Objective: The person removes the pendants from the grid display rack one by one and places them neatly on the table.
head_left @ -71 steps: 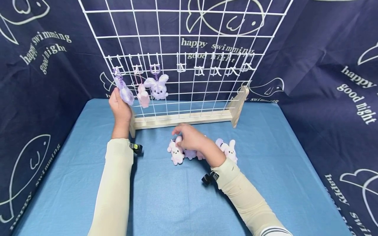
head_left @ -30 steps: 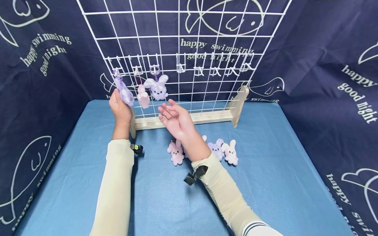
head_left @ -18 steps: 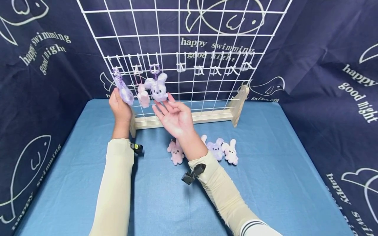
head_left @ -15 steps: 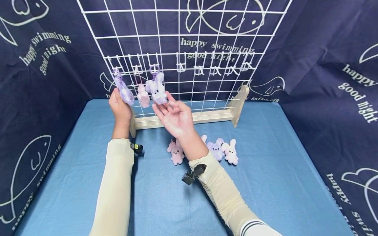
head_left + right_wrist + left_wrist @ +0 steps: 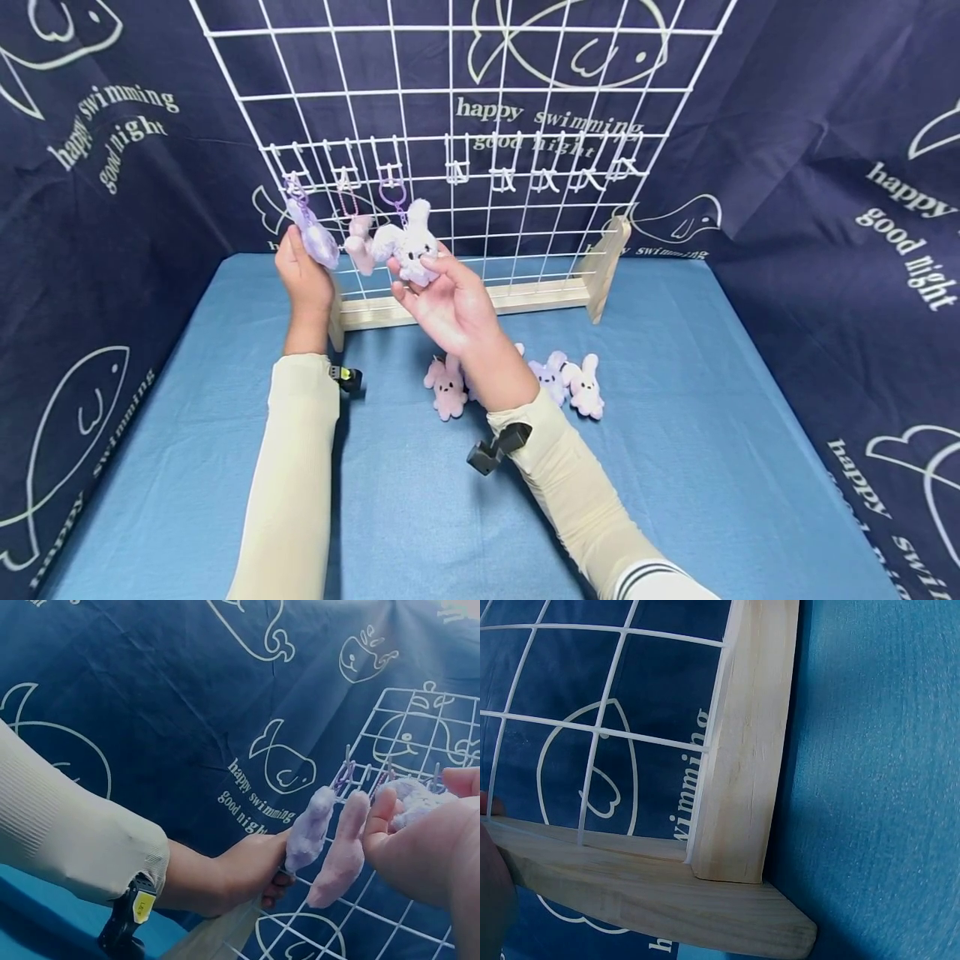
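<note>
Head view: left of centre, the right hand (image 5: 457, 308) pinches a pale bunny (image 5: 408, 246), its purple ring (image 5: 403, 198) on a hook (image 5: 390, 177), probably to set its facing. At frame left, the left hand (image 5: 306, 275) clasps the grid rack's (image 5: 543, 295) edge, presumably steadying it.

Navy drapes (image 5: 780, 142) with pale fish (image 5: 567, 43) and lettering (image 5: 907, 196) hang left, ahead and right of you. Your worktop (image 5: 420, 517): blue-covered.
</note>
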`<action>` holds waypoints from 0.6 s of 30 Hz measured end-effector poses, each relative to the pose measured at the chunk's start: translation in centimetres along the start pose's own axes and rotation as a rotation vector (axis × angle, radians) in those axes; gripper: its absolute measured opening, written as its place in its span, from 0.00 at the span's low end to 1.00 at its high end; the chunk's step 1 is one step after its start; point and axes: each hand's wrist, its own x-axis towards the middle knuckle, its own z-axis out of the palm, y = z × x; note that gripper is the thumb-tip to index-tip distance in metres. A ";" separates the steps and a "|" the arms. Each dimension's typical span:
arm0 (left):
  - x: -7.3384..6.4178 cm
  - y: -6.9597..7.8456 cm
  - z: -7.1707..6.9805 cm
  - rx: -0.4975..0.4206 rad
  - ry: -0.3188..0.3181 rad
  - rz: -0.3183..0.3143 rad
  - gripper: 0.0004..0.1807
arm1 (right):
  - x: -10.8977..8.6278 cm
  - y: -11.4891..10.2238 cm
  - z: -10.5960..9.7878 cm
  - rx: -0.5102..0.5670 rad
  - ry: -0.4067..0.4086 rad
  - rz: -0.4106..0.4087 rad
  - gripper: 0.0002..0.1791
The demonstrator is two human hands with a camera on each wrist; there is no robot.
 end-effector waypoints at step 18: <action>0.0 -0.2 -0.2 0.017 -0.005 0.000 0.24 | -1.8 -0.6 0.7 -0.192 -0.081 -0.051 0.18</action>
